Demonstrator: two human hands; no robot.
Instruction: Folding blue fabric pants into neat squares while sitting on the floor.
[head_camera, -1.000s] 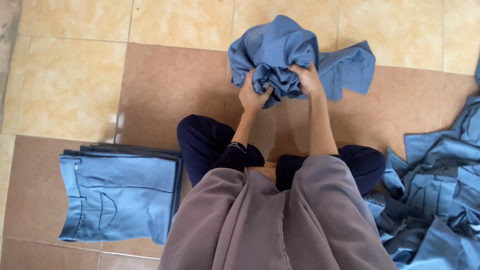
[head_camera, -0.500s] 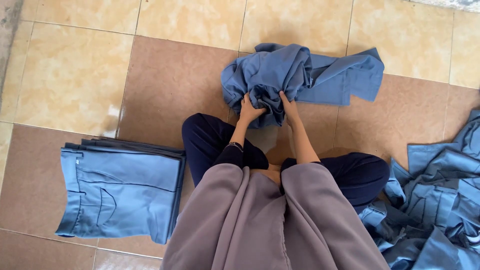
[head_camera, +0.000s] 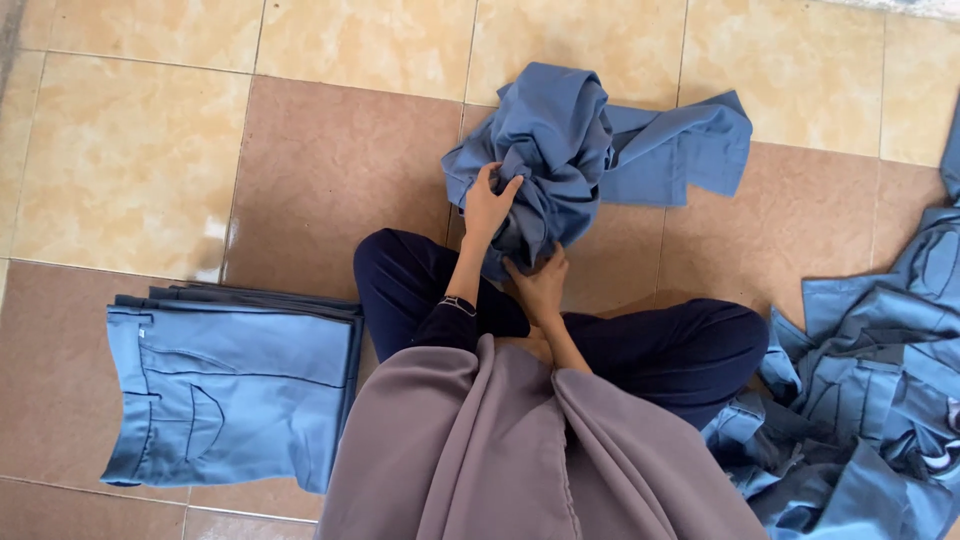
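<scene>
Seen from above, the person sits cross-legged on the tiled floor (head_camera: 330, 190), both forearms reaching forward over the knees. The left hand (head_camera: 490, 205) is raised higher, its fingers (head_camera: 487, 178) curled closed into the crumpled folds of a bunched blue garment (head_camera: 560, 150). The right hand (head_camera: 542, 285) sits lower and nearer the body, under the hanging bottom of the bundle, fingers closed on the cloth there. The garment is lifted in a heap just in front of the knees, with one flat part trailing to the right on the floor. The floor is made of large beige and reddish-brown tiles. To the person's left lies a neat stack of folded blue trousers (head_camera: 235, 395); to the right, a loose pile of blue garments (head_camera: 880, 400) spreads beside the knee.
</scene>
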